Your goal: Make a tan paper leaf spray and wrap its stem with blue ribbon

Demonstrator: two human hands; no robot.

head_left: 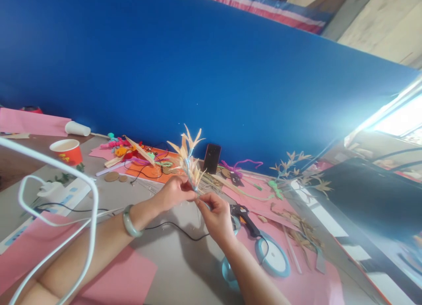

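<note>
A sprig of pale, straw-coloured leaf flowers [187, 152] stands upright above the grey table, with light blue wrapping on its stem. My left hand [176, 192], below a green bangle, is closed round the lower stem. Against it on the right, my right hand [216, 215] pinches the stem's bottom end between thumb and fingers. Thin wires hang below the fingertips. A black glue gun [248, 220] with an orange trigger lies just right of my right hand. Near my right forearm is a ribbon spool [273, 255] with a light blue edge.
A red paper cup [67, 152], a white power strip [74, 195] and coloured craft pieces lie left. A dark phone [212, 158] leans against the blue partition [198, 76]. More straw flowers [292, 164] and dried leaves [305, 232] are right. A white cable [94, 208] loops across the near left.
</note>
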